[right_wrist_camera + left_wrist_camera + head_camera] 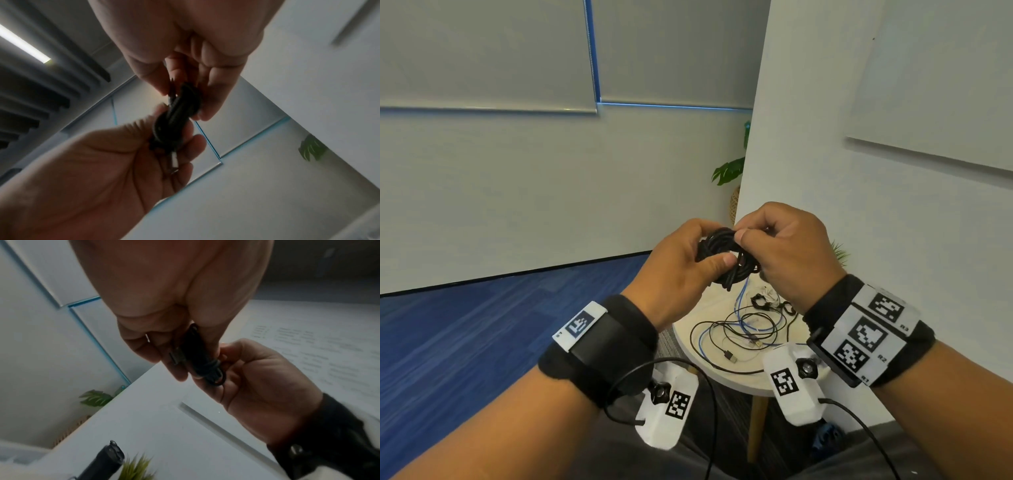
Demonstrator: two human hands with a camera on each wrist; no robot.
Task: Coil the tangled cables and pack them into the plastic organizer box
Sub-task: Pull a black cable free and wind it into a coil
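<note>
Mid-frame in the head view, a person is holding a black cable coil [726, 257] between both hands above a small round bench [726, 378]. The left hand [681, 257] is wrapping its curled fingers and thumb around the bundle's left side; the right hand [787, 250] is pinching the top strands between thumb and forefinger, so both grips are closed on the coil. In the left wrist view a plug end [175, 356] is poking out beside the fingers.

The step in hand looks like finishing the wrap. To do it well, the left hand should be keeping the loops flat and stacked while the right is feeding the loose tail around the middle and tucking the plug, snug but not kinked.

Below the hands, at lower centre, loose cables [739, 334] in black and blue are lying tangled on the pale bench top, a USB plug [730, 356] among them. No organizer box is identifiable with any certainty. Blue carpet [482, 325] is filling the left of the frame, white walls are standing behind, and a leafy plant [729, 168] is peeking round the corner at centre.
</note>
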